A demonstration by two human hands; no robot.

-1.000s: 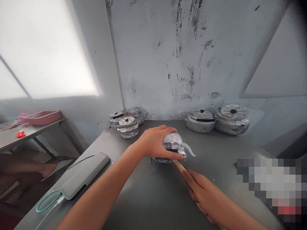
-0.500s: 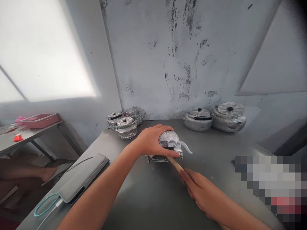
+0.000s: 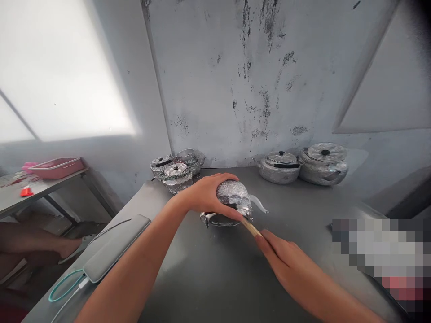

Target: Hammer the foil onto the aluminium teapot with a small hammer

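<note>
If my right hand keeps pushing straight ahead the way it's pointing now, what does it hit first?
Probably the small silver teapot. The right hand points up-left along the wooden stick, whose far end already reaches the teapot under the left hand. Depth is hard to judge.

Both forearms are bare to the frame edge, with no sleeves, left hand [image 3: 205,197] and right hand [image 3: 286,262] ungloved.

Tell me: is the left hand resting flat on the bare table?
No, the left hand grips the small silver teapot.
</note>
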